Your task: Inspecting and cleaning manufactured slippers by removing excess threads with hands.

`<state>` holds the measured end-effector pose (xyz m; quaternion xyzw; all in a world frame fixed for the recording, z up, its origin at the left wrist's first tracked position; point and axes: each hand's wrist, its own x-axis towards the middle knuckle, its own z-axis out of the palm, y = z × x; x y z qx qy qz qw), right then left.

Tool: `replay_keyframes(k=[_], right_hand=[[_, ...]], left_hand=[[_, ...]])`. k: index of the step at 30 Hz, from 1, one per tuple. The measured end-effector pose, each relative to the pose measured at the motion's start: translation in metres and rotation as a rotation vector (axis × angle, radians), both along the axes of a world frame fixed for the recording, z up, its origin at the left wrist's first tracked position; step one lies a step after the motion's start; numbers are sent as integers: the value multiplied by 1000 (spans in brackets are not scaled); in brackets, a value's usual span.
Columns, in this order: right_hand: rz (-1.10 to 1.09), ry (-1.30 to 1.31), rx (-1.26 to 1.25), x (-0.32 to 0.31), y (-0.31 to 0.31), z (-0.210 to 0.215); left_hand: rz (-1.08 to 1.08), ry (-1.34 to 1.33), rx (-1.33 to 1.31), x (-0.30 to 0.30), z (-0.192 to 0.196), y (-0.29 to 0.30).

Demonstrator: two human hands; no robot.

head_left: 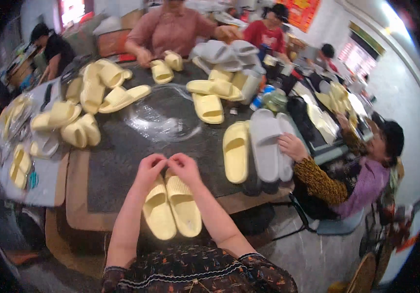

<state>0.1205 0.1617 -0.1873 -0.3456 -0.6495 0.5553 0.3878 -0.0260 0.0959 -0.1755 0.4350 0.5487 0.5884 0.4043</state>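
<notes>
A pair of pale yellow slide slippers lies side by side at the table's near edge, heels toward me. The left slipper (159, 215) and the right slipper (187, 215) have ribbed straps at their far ends. My left hand (151, 171) and my right hand (184, 171) meet above the toe ends, fingertips drawn together in a pinch. What the fingers hold, if anything, is too small or hidden to tell. Just beyond my hands, a shiny, clear plastic sheet (163, 122) lies on the dark tabletop.
More yellow slippers (93, 88) are heaped at the left; a yellow slipper (236, 151) and grey slippers (264, 146) stand at the right. A co-worker's hand (292, 146) touches the grey ones. Across the table, another person (171, 29) handles small yellow slippers (162, 72). Grey slippers (229, 53) are piled behind.
</notes>
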Motion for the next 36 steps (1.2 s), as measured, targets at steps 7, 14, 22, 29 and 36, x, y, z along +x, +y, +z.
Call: replay_keyframes(k=[7,14,22,29,36], right_hand=[[24,59,51,-1,2,-1],[-64,66,0,-1,0,-4],[-40,145,-47,2,7,-11],[-134,79,8,-1,3,-8],[-152,76,93,13,14,-12]], left_hand=[[90,225,74,-6,-13,4],[155,204,97,-9,-24,7],[223,327,173,-6,-10,4],[224,408,210,-7,-7,1],[154,427,206,18,2,8]])
